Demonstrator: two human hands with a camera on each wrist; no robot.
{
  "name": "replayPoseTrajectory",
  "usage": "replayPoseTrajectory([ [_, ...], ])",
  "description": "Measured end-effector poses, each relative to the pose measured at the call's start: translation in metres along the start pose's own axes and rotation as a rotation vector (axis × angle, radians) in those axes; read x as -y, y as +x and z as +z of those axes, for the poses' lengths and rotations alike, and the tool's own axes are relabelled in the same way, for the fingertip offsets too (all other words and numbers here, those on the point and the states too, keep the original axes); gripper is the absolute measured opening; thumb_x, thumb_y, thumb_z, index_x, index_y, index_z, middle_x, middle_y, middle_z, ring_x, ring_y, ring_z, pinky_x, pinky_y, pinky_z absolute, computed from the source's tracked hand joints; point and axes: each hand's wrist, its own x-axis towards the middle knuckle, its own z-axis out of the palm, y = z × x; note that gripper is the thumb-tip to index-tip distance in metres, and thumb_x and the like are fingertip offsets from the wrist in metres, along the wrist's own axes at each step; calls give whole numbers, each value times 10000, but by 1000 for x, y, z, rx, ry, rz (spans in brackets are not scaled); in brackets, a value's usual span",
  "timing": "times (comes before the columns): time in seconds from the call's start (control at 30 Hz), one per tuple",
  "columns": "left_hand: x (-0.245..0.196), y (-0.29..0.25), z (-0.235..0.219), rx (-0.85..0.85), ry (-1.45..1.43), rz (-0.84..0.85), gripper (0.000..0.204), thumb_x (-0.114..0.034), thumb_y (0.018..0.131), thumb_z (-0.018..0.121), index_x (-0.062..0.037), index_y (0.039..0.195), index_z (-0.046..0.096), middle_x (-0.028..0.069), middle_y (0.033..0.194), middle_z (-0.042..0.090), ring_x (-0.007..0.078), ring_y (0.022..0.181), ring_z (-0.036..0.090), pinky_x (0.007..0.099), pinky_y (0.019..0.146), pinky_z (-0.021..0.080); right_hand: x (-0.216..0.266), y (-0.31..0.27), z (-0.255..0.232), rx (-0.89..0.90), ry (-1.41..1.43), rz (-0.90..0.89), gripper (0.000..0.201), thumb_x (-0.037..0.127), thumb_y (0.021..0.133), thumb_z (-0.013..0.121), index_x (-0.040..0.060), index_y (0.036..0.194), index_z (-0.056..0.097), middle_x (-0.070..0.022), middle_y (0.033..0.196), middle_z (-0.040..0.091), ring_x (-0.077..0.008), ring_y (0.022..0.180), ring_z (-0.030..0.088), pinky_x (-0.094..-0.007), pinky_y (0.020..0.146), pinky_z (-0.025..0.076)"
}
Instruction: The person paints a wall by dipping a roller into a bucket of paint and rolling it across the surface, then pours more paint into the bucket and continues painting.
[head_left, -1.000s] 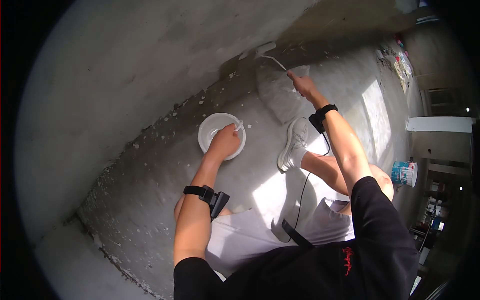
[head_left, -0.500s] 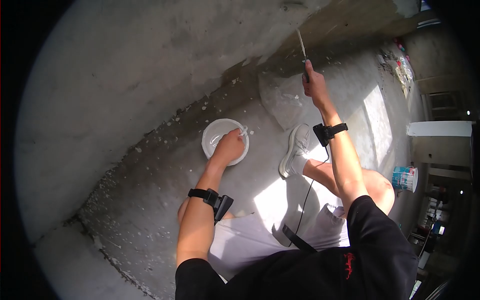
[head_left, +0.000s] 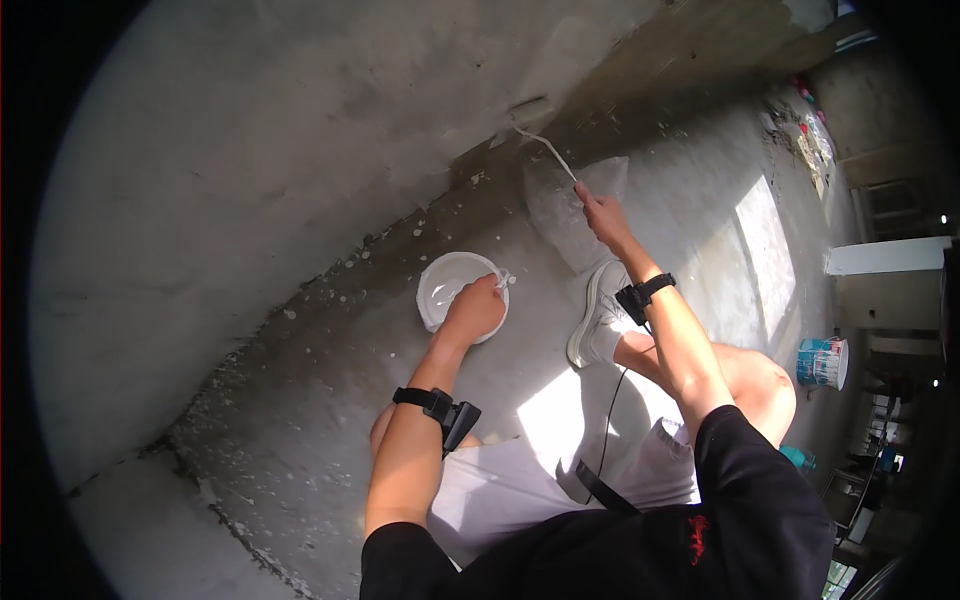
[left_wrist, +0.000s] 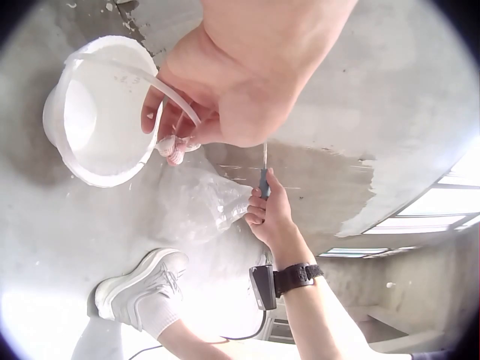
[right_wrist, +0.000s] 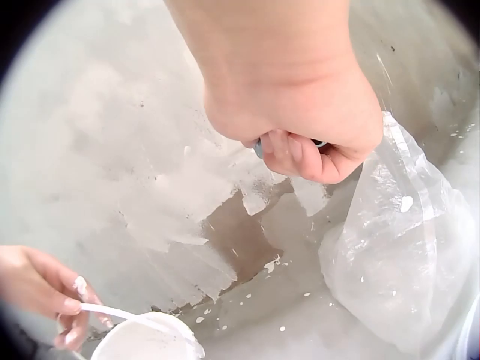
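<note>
In the head view my left hand [head_left: 475, 308] is over the near side of a white bucket [head_left: 432, 272] on the floor. Its curled fingers grip the bucket's white handle [left_wrist: 178, 97], as the left wrist view shows. White liquid lies inside the bucket, and white smears mark the fingertips. My right hand [head_left: 606, 222] grips the dark handle of a paint roller; its pale bent rod [head_left: 548, 148] leads to the roller head [head_left: 532, 112], low against the wall. The right wrist view shows my right hand [right_wrist: 300, 127] with fingers curled round the grip; the roller head is hidden there.
A clear plastic bag [head_left: 570, 210] lies on the floor beside the right shoe [head_left: 600, 315]. The wall [head_left: 250, 140] meets the spattered floor along a rough edge. A blue-and-white bucket [head_left: 822, 362] stands at the right. A cable [head_left: 610, 420] hangs by the right leg.
Between the earlier frames the right hand raised the roller up the wall; now it is back low near the wall's base. The left hand keeps hold of the bucket handle.
</note>
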Motion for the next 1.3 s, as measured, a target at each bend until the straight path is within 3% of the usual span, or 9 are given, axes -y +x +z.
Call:
replayPoseTrajectory([
  [0.27, -3, -4, -3, 0, 27, 6, 286, -112, 896, 443, 14, 1076, 625, 285, 1001, 651, 462, 954, 615, 504, 846, 480, 105, -51, -32, -122, 320, -225, 655, 648, 923, 494, 115, 548, 434, 41, 497, 361, -79, 410, 342, -265, 402, 265],
  [0.4, -4, -8, -4, -22, 30, 5, 285, -117, 893, 447, 14, 1071, 627, 285, 996, 652, 462, 952, 615, 505, 843, 482, 120, -53, -41, -153, 321, -288, 646, 637, 926, 502, 112, 556, 429, 37, 501, 366, -81, 401, 342, -259, 395, 261],
  [0.47, 5, -4, -4, -18, 99, 26, 326, -89, 859, 525, 47, 1146, 597, 274, 972, 666, 399, 933, 657, 438, 794, 498, 113, -55, -37, -123, 315, -233, 646, 643, 921, 504, 113, 559, 431, 37, 503, 367, -80, 403, 345, -259, 395, 263],
  [0.63, 11, -5, -5, -54, 56, -9, 296, -93, 876, 507, 26, 1127, 607, 265, 918, 671, 406, 889, 659, 445, 782, 491, 62, -49, -10, -8, 268, -25, 721, 667, 897, 516, 39, 543, 477, 2, 517, 444, -109, 490, 418, -294, 486, 332],
  [1.0, 18, 0, 2, -89, 27, 47, 238, -110, 900, 498, 30, 1060, 605, 270, 862, 665, 420, 842, 657, 461, 763, 478, -10, -4, 61, 175, -111, 116, 910, 781, 830, 424, -88, 654, 633, -244, 611, 610, -374, 624, 656, -445, 642, 493],
  [1.03, 15, -2, 1, -76, 58, 55, 243, -112, 904, 493, 35, 1063, 604, 267, 864, 669, 410, 837, 663, 458, 766, 479, -11, -3, 65, 185, -113, 127, 910, 781, 830, 424, -88, 654, 633, -244, 611, 610, -374, 624, 656, -445, 642, 493],
  [1.1, 9, -7, -4, -58, 97, 57, 248, -114, 909, 487, 40, 1065, 603, 264, 866, 672, 400, 832, 670, 456, 769, 481, -11, 5, 76, 203, -86, 151, 727, 720, 828, 538, 60, 525, 496, -71, 516, 481, -186, 412, 468, -334, 422, 357],
  [1.17, 3, -9, -8, -10, 20, -23, 266, -89, 896, 476, 33, 1096, 601, 310, 986, 641, 475, 974, 603, 522, 854, 466, -13, 15, 84, 205, -125, 148, 751, 731, 821, 534, 34, 542, 522, -94, 530, 508, -212, 440, 504, -355, 442, 382],
  [1.3, 9, -6, -8, -7, -14, -38, 263, -91, 896, 475, 29, 1093, 602, 309, 987, 640, 476, 974, 602, 521, 852, 468, -18, 5, 93, 63, -107, 61, 826, 749, 810, 531, -47, 594, 577, -151, 560, 557, -283, 546, 586, -410, 537, 442],
])
